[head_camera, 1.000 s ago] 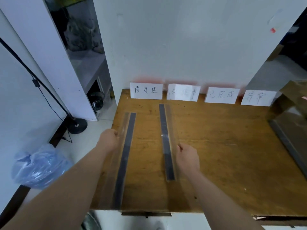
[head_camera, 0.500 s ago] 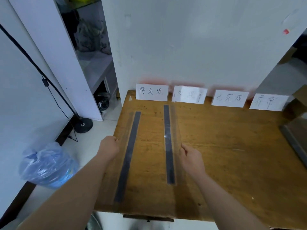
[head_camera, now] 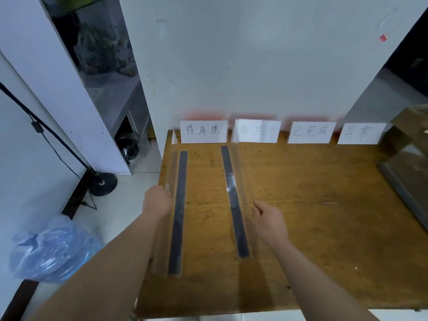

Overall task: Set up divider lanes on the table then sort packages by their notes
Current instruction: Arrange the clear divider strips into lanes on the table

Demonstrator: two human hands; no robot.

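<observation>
Two long clear dividers with dark base strips stand on the wooden table (head_camera: 312, 216), running front to back. The left divider (head_camera: 179, 205) sits near the table's left edge, and my left hand (head_camera: 157, 201) grips its clear wall at mid-length. The second divider (head_camera: 234, 200) stands to its right, with my right hand (head_camera: 269, 220) pinching its clear upper edge. Several white note cards with handwritten characters (head_camera: 203, 131) lean against the wall at the back of the table. No packages are in view.
A large clear box with a dark rim (head_camera: 407, 172) sits at the table's right edge. On the floor to the left are a blue plastic bag (head_camera: 53, 249) and a black stand base (head_camera: 103, 184). A white wall rises behind the table.
The left divider has shifted further back, straighter towards the cards. Both hands keep their hold on the dividers. The camera has tilted up and to the left.
</observation>
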